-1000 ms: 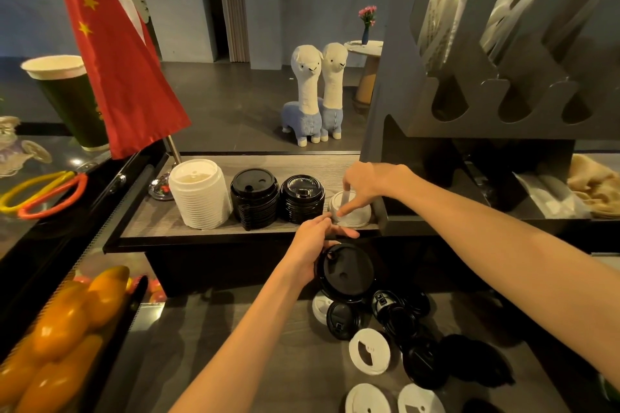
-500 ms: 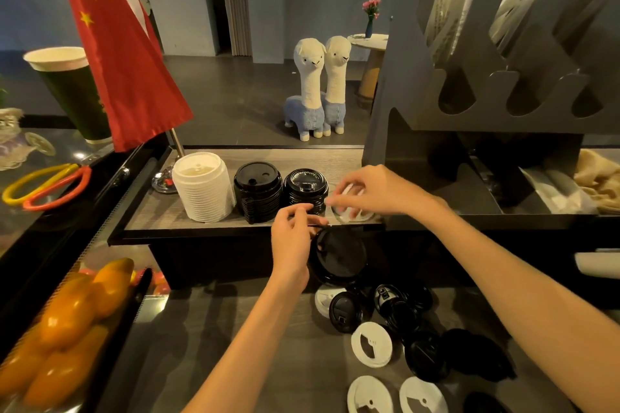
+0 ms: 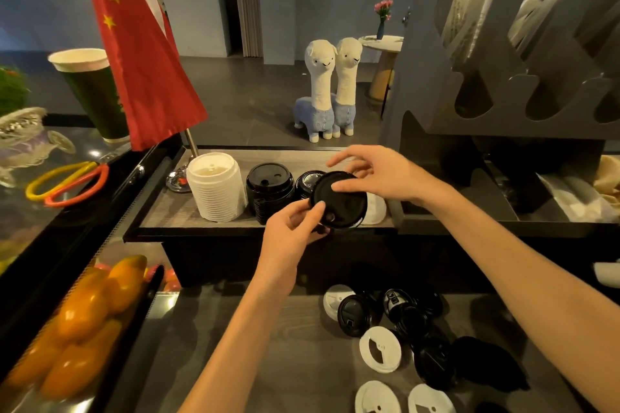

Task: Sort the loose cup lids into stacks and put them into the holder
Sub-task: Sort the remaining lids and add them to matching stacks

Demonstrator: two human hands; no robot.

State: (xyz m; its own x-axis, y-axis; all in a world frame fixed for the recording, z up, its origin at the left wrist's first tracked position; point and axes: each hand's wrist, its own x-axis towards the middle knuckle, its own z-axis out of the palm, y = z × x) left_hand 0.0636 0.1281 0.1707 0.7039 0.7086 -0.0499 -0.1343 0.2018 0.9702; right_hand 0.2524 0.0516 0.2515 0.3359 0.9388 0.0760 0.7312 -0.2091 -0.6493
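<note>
My left hand [image 3: 291,228] pinches the near rim of a large black lid [image 3: 340,199], held tilted above the front of the wooden shelf [image 3: 167,214]. My right hand [image 3: 379,174] hovers over the lid's far edge, fingers spread and touching its top. On the shelf stand a tall white lid stack [image 3: 216,186], a black lid stack [image 3: 269,189] and a smaller black stack [image 3: 307,179], partly hidden by the held lid. A white lid [image 3: 375,209] lies behind it. Loose black lids [image 3: 406,315] and white lids [image 3: 380,349] lie scattered on the lower counter.
A red flag [image 3: 141,53] on a pole stands at the shelf's left end beside a green paper cup [image 3: 90,90]. Scissors [image 3: 63,182] lie on the left glass top, orange fruit [image 3: 77,322] below. A grey slotted rack [image 3: 503,70] rises at right.
My left hand has lifted the large black lid from below the shelf edge up over the shelf. My right hand left the white lid and moved onto the black lid.
</note>
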